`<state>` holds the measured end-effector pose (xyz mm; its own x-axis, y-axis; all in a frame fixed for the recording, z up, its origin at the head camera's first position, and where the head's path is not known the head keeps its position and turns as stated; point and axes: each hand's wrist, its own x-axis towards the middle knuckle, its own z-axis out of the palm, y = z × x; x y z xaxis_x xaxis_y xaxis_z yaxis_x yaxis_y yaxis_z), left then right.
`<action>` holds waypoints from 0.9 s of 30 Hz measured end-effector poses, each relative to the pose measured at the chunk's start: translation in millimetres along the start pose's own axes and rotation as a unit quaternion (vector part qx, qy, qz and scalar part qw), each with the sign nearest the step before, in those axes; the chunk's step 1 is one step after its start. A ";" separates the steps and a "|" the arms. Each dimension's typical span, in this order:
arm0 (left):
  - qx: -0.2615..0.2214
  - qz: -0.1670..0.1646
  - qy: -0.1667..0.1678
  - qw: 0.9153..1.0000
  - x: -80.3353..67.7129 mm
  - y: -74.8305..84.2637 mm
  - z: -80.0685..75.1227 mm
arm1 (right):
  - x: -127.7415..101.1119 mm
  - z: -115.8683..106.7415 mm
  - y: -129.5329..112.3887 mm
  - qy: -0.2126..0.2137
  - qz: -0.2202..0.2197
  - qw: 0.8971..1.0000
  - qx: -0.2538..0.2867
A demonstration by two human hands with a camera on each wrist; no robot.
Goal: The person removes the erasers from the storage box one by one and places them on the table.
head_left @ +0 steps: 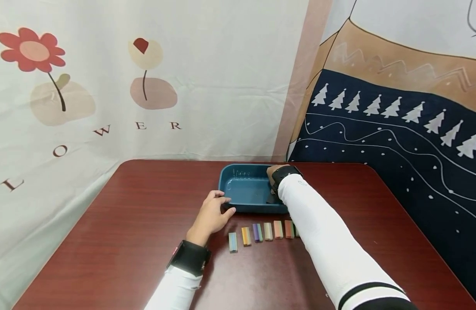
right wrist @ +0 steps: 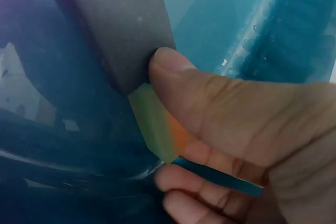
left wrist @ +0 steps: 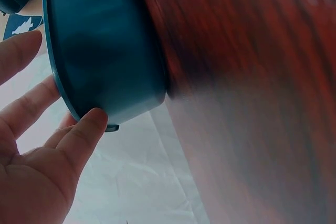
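In the middle of the head view a blue tray (head_left: 245,189) sits on the red table (head_left: 125,224); the right hand (head_left: 276,172) is inside it, mostly hidden by its wrist strap. The wrist view shows its thumb (right wrist: 210,98) and fingers pinching a green block (right wrist: 152,121), partly hidden, against a dark grey piece (right wrist: 115,24). The left hand (head_left: 211,215), fingers relaxed, touches the tray's near left rim, just above a row of coloured blocks (head_left: 261,232).
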<state>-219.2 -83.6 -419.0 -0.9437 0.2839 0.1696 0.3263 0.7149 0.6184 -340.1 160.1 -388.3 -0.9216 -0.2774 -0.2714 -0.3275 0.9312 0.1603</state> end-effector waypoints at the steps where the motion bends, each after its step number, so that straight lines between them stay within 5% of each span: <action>1: 0.002 0.001 0.000 1.000 -0.2 0.4 0.0 | 1.2 1.3 1.0 -0.001 0.002 1.000 0.004; 15: 0.004 0.001 -0.012 1.000 -3.4 3.0 3.5 | 3.3 0.5 10.5 -0.078 0.021 0.989 0.124; 27: -0.004 0.002 0.004 1.000 -4.3 1.3 0.7 | 7.2 -14.6 11.2 -0.044 -0.006 0.990 0.132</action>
<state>-214.7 -83.4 -419.4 -0.9427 0.2815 0.1789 0.3300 0.7090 0.6232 -353.5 165.1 -374.6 -0.8927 -0.2775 -0.3552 -0.2612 0.9607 -0.0941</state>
